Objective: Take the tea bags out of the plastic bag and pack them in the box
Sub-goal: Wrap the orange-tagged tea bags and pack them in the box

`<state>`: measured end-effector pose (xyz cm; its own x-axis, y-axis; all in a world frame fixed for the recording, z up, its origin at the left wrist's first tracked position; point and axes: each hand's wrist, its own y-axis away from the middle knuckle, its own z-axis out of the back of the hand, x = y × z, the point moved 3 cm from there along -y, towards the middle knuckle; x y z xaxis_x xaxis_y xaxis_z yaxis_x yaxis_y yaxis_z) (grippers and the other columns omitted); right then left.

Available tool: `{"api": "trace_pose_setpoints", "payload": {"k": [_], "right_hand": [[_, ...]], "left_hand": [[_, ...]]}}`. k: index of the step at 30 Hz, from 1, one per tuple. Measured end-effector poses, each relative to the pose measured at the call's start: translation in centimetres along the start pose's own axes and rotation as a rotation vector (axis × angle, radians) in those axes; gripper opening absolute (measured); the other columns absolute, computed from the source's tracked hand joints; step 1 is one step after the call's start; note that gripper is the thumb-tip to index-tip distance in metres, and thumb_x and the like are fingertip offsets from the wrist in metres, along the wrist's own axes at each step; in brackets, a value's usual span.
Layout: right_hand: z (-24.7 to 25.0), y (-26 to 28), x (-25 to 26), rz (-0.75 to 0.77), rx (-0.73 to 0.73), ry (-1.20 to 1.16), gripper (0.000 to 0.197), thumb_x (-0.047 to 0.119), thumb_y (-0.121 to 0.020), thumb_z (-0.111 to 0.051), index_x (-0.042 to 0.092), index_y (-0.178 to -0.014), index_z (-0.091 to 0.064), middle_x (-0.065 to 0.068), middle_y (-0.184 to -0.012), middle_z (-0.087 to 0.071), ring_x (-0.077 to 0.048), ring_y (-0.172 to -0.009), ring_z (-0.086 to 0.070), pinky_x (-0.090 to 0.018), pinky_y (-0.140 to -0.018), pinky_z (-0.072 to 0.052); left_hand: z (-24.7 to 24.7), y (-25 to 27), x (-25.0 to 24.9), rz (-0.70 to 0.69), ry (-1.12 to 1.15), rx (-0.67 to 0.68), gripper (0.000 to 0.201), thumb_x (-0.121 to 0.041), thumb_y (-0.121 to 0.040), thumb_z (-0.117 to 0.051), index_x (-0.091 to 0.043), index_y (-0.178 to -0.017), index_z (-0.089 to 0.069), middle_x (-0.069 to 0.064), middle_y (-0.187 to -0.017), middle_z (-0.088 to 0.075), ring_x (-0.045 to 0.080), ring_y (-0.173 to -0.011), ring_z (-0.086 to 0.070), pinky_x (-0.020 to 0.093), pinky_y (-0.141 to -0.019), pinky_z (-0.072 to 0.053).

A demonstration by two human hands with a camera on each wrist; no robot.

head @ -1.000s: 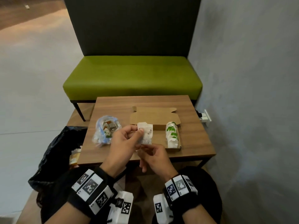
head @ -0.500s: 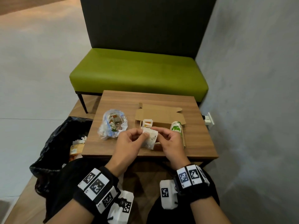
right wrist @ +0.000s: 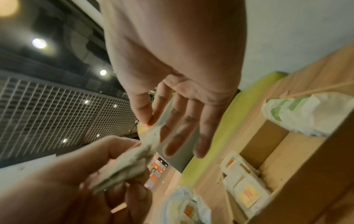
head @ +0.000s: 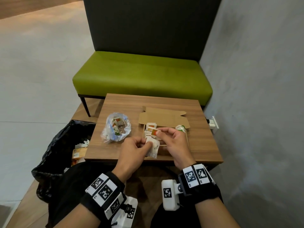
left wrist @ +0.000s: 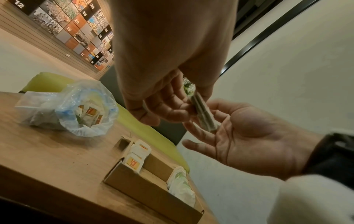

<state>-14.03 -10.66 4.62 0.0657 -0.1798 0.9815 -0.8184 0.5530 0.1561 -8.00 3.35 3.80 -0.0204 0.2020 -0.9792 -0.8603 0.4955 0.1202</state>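
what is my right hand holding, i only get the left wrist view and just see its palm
Observer: The head view shows the right hand pinching an orange-marked tea bag between thumb and forefinger, by the box.
Operator: what's left of the table
Observer: A black bin bag on the floor, with packets inside.
Operator: the left hand shows me edges only, what colour
Observer: It holds white tea bags, broad face up.

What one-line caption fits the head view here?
Over the cardboard box, the left hand grips a stack of tea bags while the right hand pinches one orange-tagged bag.
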Motion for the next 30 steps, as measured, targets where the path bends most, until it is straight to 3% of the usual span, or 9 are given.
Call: {"api": "trace_pose_setpoints", "payload": {"k": [2, 5, 7, 11, 17, 20, 22, 26, 30], "right_hand": [[0.0, 0.2, 0.1, 0.100, 0.039, 0.095, 0.011, 0.002, -0.088, -0.071, 0.009, -0.095, -0.076, -0.006, -0.087, -0.078, -0.017, -0.078, -0.072, -0.031, -0.069, -0.061], [0.1, 0.7, 0.2, 0.202, 0.119, 0.251, 0.020, -0.003, -0.085, -0.070, 0.013, -0.091, -0.079, -0.002, -0.093, -0.078, -0.019, -0.088, -0.073, -0.031, -0.078, -0.061], [0.2, 1.0, 0.1, 0.234, 0.145, 0.295, 0.026, -0.006, -0.085, -0.067, 0.016, -0.090, -0.080, -0.001, -0.091, -0.078, -0.018, -0.088, -0.073, -0.029, -0.078, -0.060], [0.3, 1.0, -0.2, 0.234, 0.144, 0.317, 0.024, -0.004, -0.085, -0.067, 0.016, -0.089, -0.079, 0.001, -0.088, -0.078, -0.012, -0.084, -0.072, -0.023, -0.073, -0.057], [0.3, -0.3, -0.9, 0.188, 0.095, 0.348, 0.012, 0.002, -0.081, -0.077, 0.012, -0.087, -0.078, -0.003, -0.086, -0.076, -0.024, -0.079, -0.072, -0.040, -0.076, -0.062], [0.2, -0.8, -0.9, 0.199, 0.110, 0.329, 0.020, 0.002, -0.077, -0.081, 0.012, -0.092, -0.074, -0.008, -0.090, -0.074, -0.016, -0.075, -0.068, -0.033, -0.074, -0.059], [0.0, -1.3, -1.1, 0.201, 0.092, 0.289, 0.029, -0.001, -0.076, -0.082, 0.011, -0.099, -0.071, -0.011, -0.092, -0.074, -0.013, -0.078, -0.067, -0.027, -0.073, -0.057], [0.2, -2.1, -2.0, 0.132, 0.035, 0.285, 0.018, 0.008, -0.082, -0.079, 0.008, -0.099, -0.072, -0.014, -0.090, -0.072, -0.009, -0.072, -0.064, -0.022, -0.066, -0.056], [0.3, -3.2, -3.3, 0.120, 0.053, 0.399, 0.009, 0.017, -0.085, -0.077, 0.011, -0.091, -0.074, -0.008, -0.083, -0.072, -0.010, -0.067, -0.059, -0.024, -0.062, -0.051]], "left_hand": [[0.0, -0.1, 0.1, 0.019, 0.003, 0.003, 0.014, -0.015, -0.089, -0.068, -0.007, -0.079, -0.075, 0.008, -0.072, -0.074, 0.012, -0.065, -0.067, 0.027, -0.061, -0.055], [0.2, -0.2, 0.2, 0.089, 0.078, 0.021, 0.020, -0.017, -0.092, -0.066, -0.002, -0.080, -0.073, 0.001, -0.069, -0.071, 0.005, -0.061, -0.064, 0.017, -0.054, -0.047], [0.2, -0.4, 0.5, 0.137, 0.136, 0.038, 0.022, -0.019, -0.093, -0.066, -0.001, -0.083, -0.073, 0.006, -0.071, -0.071, 0.009, -0.064, -0.063, 0.021, -0.056, -0.047], [0.1, -0.6, 0.9, 0.160, 0.153, 0.071, 0.020, -0.022, -0.093, -0.065, -0.004, -0.090, -0.075, 0.015, -0.087, -0.075, 0.018, -0.074, -0.065, 0.030, -0.065, -0.050], [0.4, -0.9, 1.3, 0.139, 0.137, 0.058, 0.020, -0.019, -0.093, -0.064, -0.013, -0.080, -0.078, 0.010, -0.078, -0.073, 0.017, -0.071, -0.063, 0.032, -0.066, -0.049], [0.5, -1.2, 1.1, 0.056, 0.079, 0.103, 0.011, -0.020, -0.092, -0.068, -0.016, -0.095, -0.077, 0.005, -0.083, -0.077, 0.012, -0.076, -0.070, 0.024, -0.066, -0.053], [0.6, -1.7, 1.3, 0.018, 0.066, 0.117, 0.012, -0.012, -0.092, -0.067, -0.014, -0.102, -0.074, 0.004, -0.087, -0.078, 0.017, -0.084, -0.074, 0.027, -0.073, -0.058], [1.0, -3.3, 1.8, -0.014, 0.098, 0.023, 0.010, -0.004, -0.090, -0.068, -0.008, -0.097, -0.074, 0.008, -0.086, -0.077, 0.021, -0.084, -0.074, 0.033, -0.079, -0.059], [0.9, -4.7, 2.3, -0.024, 0.077, 0.057, 0.011, -0.004, -0.089, -0.069, -0.012, -0.095, -0.073, 0.004, -0.086, -0.078, 0.018, -0.085, -0.074, 0.032, -0.078, -0.060]]}}
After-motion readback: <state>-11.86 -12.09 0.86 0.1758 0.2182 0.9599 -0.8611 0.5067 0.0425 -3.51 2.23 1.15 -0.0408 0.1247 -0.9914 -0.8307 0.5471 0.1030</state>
